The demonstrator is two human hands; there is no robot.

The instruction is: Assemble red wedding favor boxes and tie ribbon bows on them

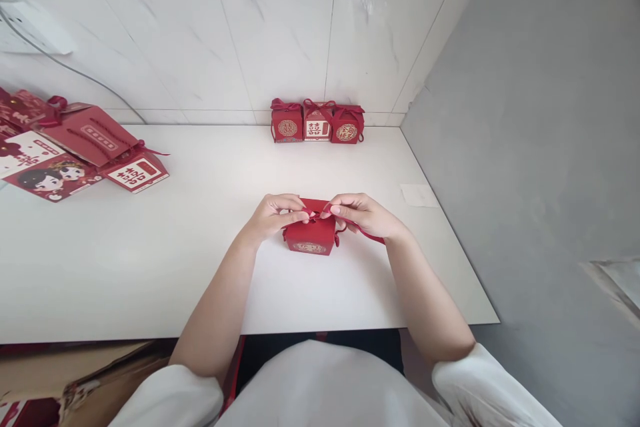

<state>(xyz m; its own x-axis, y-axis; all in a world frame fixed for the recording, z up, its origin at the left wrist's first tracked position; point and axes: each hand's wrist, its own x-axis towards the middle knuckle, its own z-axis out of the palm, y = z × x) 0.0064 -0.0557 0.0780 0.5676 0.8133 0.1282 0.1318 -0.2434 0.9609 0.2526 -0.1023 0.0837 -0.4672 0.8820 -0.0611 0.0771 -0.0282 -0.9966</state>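
A small red gift box [311,240] with gold print on its front stands on the white table before me. Over its top, my left hand [278,215] pinches a red ribbon at the left. From the other side, my right hand [361,213] is closed on the same red ribbon [373,236], and a length of it trails below that hand toward the wrist. The fingertips of both hands nearly meet above the lid, where they partly hide the ribbon's crossing. Looped cord or ribbon shows at both sides of the box.
Three red boxes with ribbon bows [318,121] stand in a row against the tiled wall. At the left lie several red gift boxes and bags [95,140]. A pale paper slip [419,195] lies near the table's right edge, beside a grey wall [525,113]. A cardboard box [95,370] is below.
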